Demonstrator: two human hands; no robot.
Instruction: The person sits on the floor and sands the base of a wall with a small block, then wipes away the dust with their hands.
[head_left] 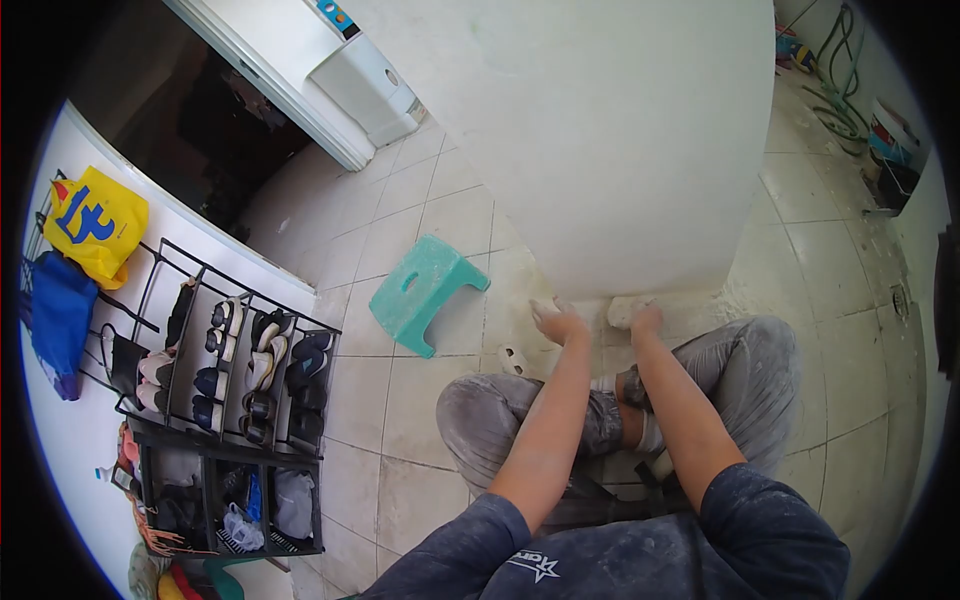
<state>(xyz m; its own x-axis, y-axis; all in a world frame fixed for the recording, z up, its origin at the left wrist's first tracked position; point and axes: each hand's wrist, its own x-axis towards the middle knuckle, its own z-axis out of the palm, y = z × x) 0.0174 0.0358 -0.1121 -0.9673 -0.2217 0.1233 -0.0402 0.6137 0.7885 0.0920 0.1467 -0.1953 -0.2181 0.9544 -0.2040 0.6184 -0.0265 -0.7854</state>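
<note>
My left hand (560,322) is low beside the foot of the white wall (620,150), fingers spread and nothing in them. In my right hand (648,318) is a pale, dusty block (622,309), held right at the wall's bottom edge where it meets the tiles; its kind cannot be made out. White powder (740,299) lies along the wall base to the right of this hand. Both forearms reach forward between my bent, dust-covered knees.
A green plastic stool (415,285) stands on the tiled floor (420,410) at left, near a small white object (513,360). Further left is a black shoe rack (232,437) with several shoes. A hose (842,100) and a bucket (890,135) are at the far right.
</note>
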